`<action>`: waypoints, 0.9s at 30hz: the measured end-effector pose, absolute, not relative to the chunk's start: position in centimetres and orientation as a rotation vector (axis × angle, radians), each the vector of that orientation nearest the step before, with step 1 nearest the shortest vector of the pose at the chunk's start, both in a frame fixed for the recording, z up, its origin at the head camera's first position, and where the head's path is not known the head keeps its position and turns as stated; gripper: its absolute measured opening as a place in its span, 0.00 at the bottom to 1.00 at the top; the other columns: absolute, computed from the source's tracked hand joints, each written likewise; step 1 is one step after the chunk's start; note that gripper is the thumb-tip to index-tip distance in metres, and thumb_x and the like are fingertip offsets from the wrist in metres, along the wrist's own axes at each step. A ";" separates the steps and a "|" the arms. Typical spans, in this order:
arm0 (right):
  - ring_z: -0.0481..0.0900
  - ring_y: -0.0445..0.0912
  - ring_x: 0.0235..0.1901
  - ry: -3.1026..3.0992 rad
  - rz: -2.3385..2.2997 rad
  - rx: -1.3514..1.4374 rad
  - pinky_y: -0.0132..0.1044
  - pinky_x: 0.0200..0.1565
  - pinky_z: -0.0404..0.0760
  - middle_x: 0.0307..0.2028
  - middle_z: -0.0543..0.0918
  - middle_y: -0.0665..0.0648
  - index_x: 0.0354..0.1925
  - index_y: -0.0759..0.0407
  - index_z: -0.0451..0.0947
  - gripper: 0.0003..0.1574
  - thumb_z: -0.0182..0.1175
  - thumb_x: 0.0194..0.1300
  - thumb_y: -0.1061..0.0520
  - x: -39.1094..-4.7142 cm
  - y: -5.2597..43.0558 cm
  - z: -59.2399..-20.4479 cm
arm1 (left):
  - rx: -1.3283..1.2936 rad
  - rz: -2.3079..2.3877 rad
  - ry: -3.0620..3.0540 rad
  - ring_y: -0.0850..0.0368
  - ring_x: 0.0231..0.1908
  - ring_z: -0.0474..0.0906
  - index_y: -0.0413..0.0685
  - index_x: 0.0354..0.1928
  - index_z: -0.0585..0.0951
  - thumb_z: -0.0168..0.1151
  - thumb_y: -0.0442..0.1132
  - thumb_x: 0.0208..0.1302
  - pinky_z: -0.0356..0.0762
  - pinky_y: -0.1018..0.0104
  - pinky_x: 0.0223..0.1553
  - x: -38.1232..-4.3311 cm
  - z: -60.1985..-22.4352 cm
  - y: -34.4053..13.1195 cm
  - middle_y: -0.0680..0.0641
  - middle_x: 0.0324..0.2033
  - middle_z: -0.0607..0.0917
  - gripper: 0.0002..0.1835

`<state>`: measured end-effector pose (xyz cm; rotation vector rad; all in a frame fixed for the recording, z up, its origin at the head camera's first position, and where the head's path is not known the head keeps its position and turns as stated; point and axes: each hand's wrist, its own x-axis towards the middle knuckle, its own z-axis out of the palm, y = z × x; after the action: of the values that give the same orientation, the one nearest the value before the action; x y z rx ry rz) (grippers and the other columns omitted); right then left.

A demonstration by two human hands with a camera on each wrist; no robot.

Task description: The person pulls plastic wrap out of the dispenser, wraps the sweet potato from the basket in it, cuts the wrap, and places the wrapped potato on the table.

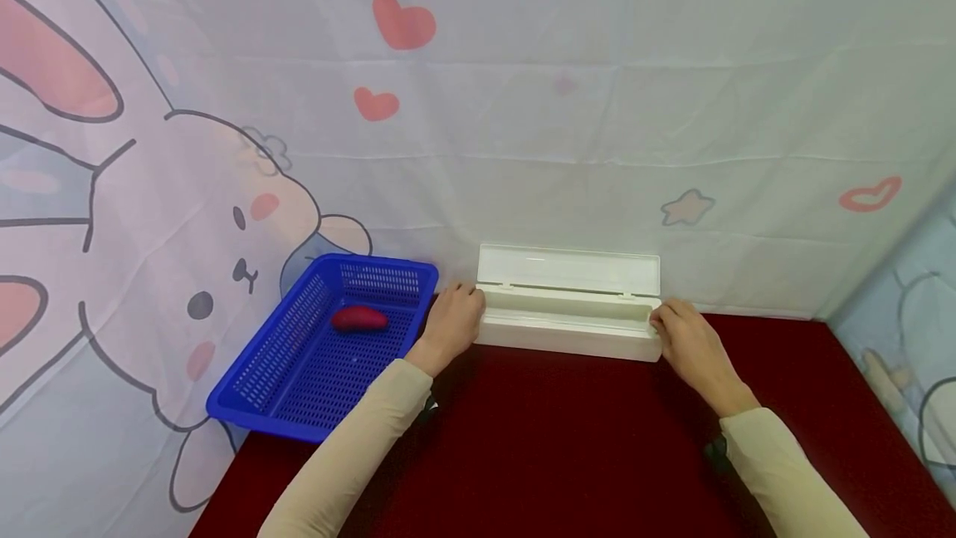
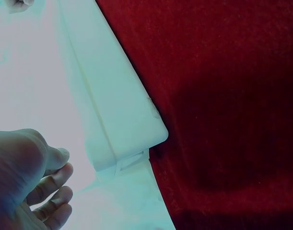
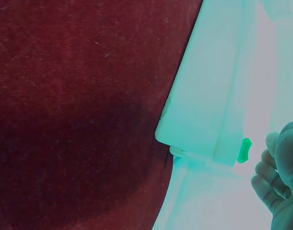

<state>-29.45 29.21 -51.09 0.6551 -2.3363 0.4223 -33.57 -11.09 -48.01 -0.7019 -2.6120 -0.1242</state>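
Scanning from the left of my feed, I am seeing a large printed rabbit (image 1: 145,198) on the pale backdrop cloth (image 1: 538,106). Next, a blue plastic basket (image 1: 306,388) with slotted walls is sitting on the dark red tablecloth (image 1: 560,438), beside the cream left sleeve (image 1: 347,447), and a red sweet-potato-shaped item (image 1: 359,319) is lying inside, toward the back. The left hand (image 1: 452,318) is resting at the left end of a long, narrow white box (image 1: 568,340); its fingers are lying bent, thumb near the index fingertip, and I cannot tell whether they are pinching the rim or merely staying beside it. The box is stretching crosswise at the back of the table, near the backdrop, and its hinged lid (image 1: 568,269) is standing raised along the rear edge, showing the trough within. At the opposite end, the right hand (image 1: 693,347) is holding its fingers and thumb partly bent at the box's right corner; whether they are gripping it, I cannot tell. Farther right, a printed outline heart (image 1: 851,202) is showing on the backdrop.
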 end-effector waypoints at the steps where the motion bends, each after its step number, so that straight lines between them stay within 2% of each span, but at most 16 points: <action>1: 0.79 0.56 0.36 -2.343 0.425 0.652 0.50 0.36 0.83 0.35 0.81 0.62 0.35 0.69 0.80 0.10 0.70 0.61 0.77 -29.5 29.2 -51.0 | -0.703 -0.130 -2.616 0.43 0.44 0.84 0.42 0.36 0.86 0.66 0.34 0.74 0.85 0.52 0.48 -33.6 -48.0 -11.1 0.42 0.38 0.88 0.06; 17: 0.80 0.57 0.38 -2.411 0.422 0.630 0.50 0.38 0.84 0.38 0.81 0.62 0.38 0.69 0.81 0.07 0.68 0.65 0.75 -29.8 29.3 -50.1 | -0.692 -0.158 -2.617 0.44 0.45 0.84 0.43 0.36 0.85 0.68 0.29 0.70 0.85 0.51 0.48 -33.6 -47.4 -11.2 0.44 0.40 0.88 0.03; 27: 0.79 0.56 0.38 -2.409 0.420 0.624 0.49 0.37 0.84 0.38 0.81 0.62 0.39 0.69 0.80 0.07 0.68 0.66 0.74 -29.6 29.3 -49.5 | -0.683 -0.083 -2.597 0.43 0.46 0.84 0.41 0.40 0.87 0.66 0.31 0.71 0.84 0.51 0.51 -34.0 -47.2 -11.2 0.42 0.42 0.88 0.03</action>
<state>-29.62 29.27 -49.45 0.6239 -2.4088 0.4200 -34.01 -11.23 -47.19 -0.6830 -2.5965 -0.0833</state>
